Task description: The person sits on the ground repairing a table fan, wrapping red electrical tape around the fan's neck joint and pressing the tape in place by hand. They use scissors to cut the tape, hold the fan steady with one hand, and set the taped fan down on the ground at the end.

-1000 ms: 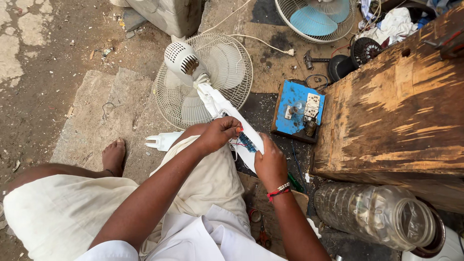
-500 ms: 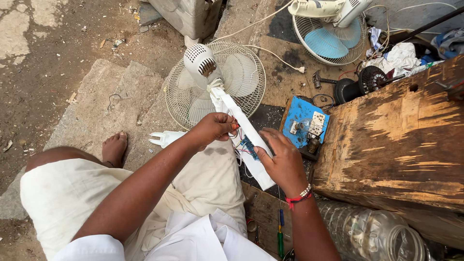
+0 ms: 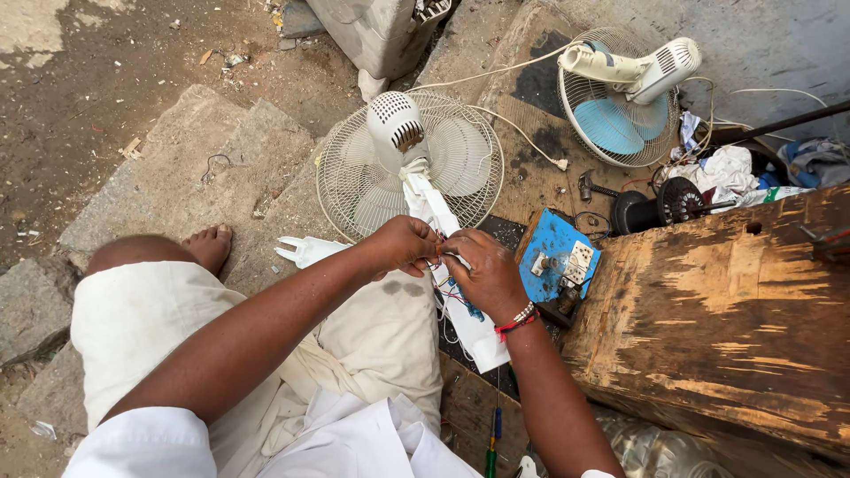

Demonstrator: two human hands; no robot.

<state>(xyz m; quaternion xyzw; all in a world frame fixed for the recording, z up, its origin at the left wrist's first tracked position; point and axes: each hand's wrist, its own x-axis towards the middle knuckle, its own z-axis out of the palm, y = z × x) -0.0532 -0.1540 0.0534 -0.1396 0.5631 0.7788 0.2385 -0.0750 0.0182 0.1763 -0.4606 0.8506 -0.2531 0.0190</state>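
— Fingers (image 3: 428, 258) of both hands are seen pressed together in the head view. What is held?

— Thin wires (image 3: 450, 290), red and blue, are pinched between the fingertips of the left hand (image 3: 403, 246). The right hand (image 3: 482, 274) is closed over the white stem (image 3: 478, 336) of the table fan (image 3: 460, 168), its fingertips met with the left ones at the wires.

— Where is the fan laid?

— It is laid cage-down on the stone slab (image 3: 177, 177), far of the knees, with its motor housing (image 3: 396, 128) turned up and the stem slanted back toward the lap.

— Which step is judged to be in hand?

— Wiring inside the opened stem seems to be worked on. A fine, steady pinch would be called for, with the stem kept from rolling.

— What lies around?

— A blue board (image 3: 553, 252) with a socket is set just right of the hands, a worn wooden block (image 3: 726, 310) beyond it, a second fan (image 3: 611, 119) at the far right, and a screwdriver (image 3: 491, 443) near the lap.

— What cannot be made out?

— The wire ends and the joint are covered by the fingers. The stem's near end is partly masked by the wrist, and a clear jar (image 3: 655, 447) is cut off by the near edge.
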